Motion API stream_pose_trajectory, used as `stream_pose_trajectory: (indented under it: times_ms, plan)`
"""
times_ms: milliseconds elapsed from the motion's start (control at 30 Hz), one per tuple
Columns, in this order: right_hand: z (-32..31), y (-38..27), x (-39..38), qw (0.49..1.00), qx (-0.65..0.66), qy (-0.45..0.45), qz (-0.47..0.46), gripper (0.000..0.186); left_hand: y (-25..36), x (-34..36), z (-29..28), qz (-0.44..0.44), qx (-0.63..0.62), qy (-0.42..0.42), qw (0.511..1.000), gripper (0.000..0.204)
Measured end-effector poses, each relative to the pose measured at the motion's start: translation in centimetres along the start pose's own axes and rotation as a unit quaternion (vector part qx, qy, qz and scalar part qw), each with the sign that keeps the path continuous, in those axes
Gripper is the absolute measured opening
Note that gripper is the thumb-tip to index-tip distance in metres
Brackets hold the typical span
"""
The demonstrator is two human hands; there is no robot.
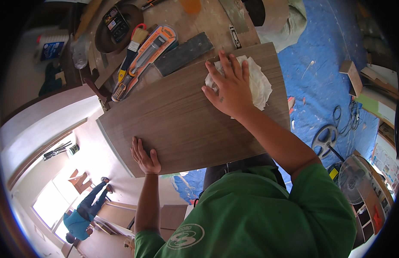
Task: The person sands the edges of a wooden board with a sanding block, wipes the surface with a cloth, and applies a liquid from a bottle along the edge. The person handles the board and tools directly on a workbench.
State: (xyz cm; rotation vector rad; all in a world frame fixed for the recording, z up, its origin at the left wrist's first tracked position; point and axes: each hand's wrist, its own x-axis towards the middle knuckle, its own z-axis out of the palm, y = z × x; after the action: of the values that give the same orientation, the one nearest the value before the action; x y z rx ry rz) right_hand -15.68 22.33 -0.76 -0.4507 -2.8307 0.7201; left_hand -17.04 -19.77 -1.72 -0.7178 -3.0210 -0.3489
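Note:
A brown wood-grain board (182, 124) lies across the workbench in front of me. My right hand (231, 88) is spread flat over a crumpled white cloth (260, 86), pressing it on the board near its right end. The fingers reach past the cloth toward the board's far edge. Near the board's lower left corner rests my left hand (145, 157), its fingers stretched out on the surface and holding nothing.
Beyond the board lie a dark flat block (184, 53), a packaged cutter knife (154, 45), a paintbrush (135, 45) and a phone (115, 23). A blue tarp (311, 77) covers the floor at right, near a fan (354, 178). Another person (85, 215) stands at lower left.

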Motion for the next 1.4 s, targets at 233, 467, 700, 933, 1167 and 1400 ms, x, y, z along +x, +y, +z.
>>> stream_pose_trajectory:
  times_ms: [233,467,700,933,1167,1400]
  plan:
    - [-0.3,0.2,0.1,1.0,0.006,0.001,0.003,0.061,-0.2,0.2,0.6,0.008,-0.001,0.003,1.0,0.066]
    - [-0.3,0.9,0.3,1.0,-0.014,0.0,-0.003,0.07,-0.2,0.1,0.5,0.003,0.009,0.003,1.0,0.065]
    - [-3.0,8.0,1.5,0.991,-0.101,0.044,0.075,0.074,-0.4,-0.4,0.5,-0.002,0.012,0.012,1.0,0.066]
    - [-3.5,9.0,-0.3,0.988,-0.131,0.033,0.072,0.08,-0.3,0.0,0.8,-0.013,0.014,0.008,1.0,0.067]
    - [-3.3,4.6,-7.2,0.998,-0.037,-0.034,-0.024,0.08,-0.5,-0.3,0.8,-0.013,0.016,0.01,1.0,0.067]
    - [-7.4,3.3,-8.7,0.997,0.014,-0.046,-0.068,0.071,-0.3,-0.5,0.3,-0.025,0.011,0.004,1.0,0.067]
